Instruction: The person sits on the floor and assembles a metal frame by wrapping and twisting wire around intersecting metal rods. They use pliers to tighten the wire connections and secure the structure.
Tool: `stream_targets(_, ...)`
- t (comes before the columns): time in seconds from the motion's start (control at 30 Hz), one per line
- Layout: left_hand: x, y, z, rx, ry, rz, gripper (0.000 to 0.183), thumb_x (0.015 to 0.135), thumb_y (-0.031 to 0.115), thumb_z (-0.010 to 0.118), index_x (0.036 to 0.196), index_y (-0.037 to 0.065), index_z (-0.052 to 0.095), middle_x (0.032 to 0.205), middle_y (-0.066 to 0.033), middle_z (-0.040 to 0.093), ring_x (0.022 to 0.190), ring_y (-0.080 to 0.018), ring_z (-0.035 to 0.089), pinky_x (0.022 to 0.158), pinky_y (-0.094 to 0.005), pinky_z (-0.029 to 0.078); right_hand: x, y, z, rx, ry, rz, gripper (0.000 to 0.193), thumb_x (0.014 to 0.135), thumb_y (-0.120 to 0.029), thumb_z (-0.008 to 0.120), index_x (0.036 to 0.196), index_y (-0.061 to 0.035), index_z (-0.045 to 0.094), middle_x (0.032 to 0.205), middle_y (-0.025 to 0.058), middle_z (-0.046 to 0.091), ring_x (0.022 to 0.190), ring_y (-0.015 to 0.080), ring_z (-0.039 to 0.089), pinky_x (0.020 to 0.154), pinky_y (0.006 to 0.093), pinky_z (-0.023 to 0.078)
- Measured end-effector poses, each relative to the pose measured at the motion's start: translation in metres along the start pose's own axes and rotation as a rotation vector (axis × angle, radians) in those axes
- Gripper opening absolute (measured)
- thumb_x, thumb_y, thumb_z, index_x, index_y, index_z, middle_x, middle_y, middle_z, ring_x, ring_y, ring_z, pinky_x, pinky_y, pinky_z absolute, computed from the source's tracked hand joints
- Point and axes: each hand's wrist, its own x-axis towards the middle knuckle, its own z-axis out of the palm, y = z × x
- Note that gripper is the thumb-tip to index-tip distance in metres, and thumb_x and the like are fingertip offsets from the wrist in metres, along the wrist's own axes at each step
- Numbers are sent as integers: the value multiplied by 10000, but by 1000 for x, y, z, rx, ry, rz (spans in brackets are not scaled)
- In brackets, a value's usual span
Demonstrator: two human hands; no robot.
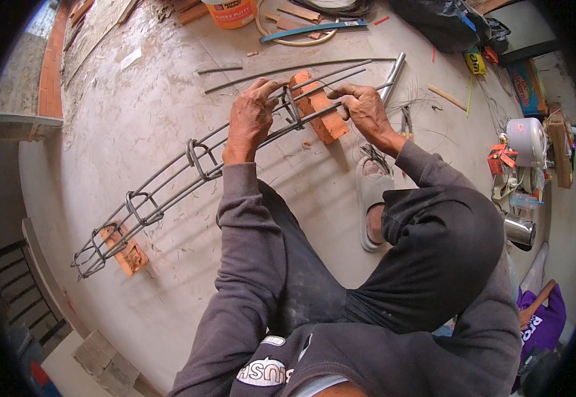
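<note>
A long rebar cage of thin steel bars with several square stirrups slants across the floor from lower left to upper right. Two orange bricks prop it up: one brick near its far left end, another brick under its right part. My left hand is closed on the cage beside the rightmost stirrup. My right hand has its fingers closed around the near bar, just right of that stirrup. A thin dark strand runs between the stirrup and my right fingers; its ends are hidden.
Pliers lie among loose wires right of my right hand. A metal tube and a loose bar lie beyond the cage. Farther off are a paint bucket and a blue hacksaw-like strip. Another person's arm shows at right.
</note>
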Motion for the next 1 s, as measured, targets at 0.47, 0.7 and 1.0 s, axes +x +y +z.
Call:
stream_targets(0.47, 2, -5, 10, -80, 27, 3, 330, 859, -77, 577, 1113, 99, 693, 980, -137, 727, 786, -215, 735, 697, -340, 563, 7, 12, 1, -15, -13, -34, 264, 822, -65, 481, 906, 55, 701, 729, 103, 667, 572, 115, 589, 576, 279, 504)
stream_targets(0.7, -5, 6, -2, -45, 144, 23, 220, 835, 26, 671, 1049, 67, 702, 1002, -137, 680, 864, -275, 696, 757, -382, 534, 6, 9, 5, -47, -17, -50, 269, 856, -42, 439, 904, 61, 683, 665, 40, 597, 551, 69, 522, 529, 250, 442)
stream_targets(1.0, -44, 47, -17, 130, -114, -157, 247, 735, 226, 804, 928, 86, 740, 901, -117, 675, 866, -319, 662, 745, -427, 519, 2, 12, 7, 34, 37, -52, 267, 877, -42, 436, 899, 45, 687, 643, 15, 562, 559, 62, 495, 537, 243, 426)
